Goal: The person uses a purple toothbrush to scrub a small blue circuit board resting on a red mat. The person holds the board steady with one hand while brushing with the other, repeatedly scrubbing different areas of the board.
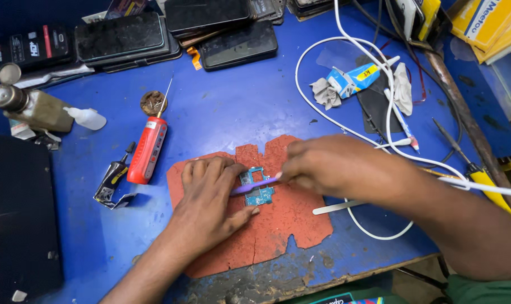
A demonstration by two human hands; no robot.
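While a small teal circuit board [256, 187] is lying on a worn red mat [278, 225] near the blue bench's [221, 107] front edge, the left hand [210, 197] is pressing flat beside it, fingers spread, gripping nothing and steadying the board at its nine o'clock side. The right hand [334, 166], reaching in from three o'clock, is pinching a thin purple tool [255, 184] across the board, seemingly brushing or prying its surface. Finer, steady pressure is likely needed next. A red screwdriver [147, 149] is resting at ten o'clock.
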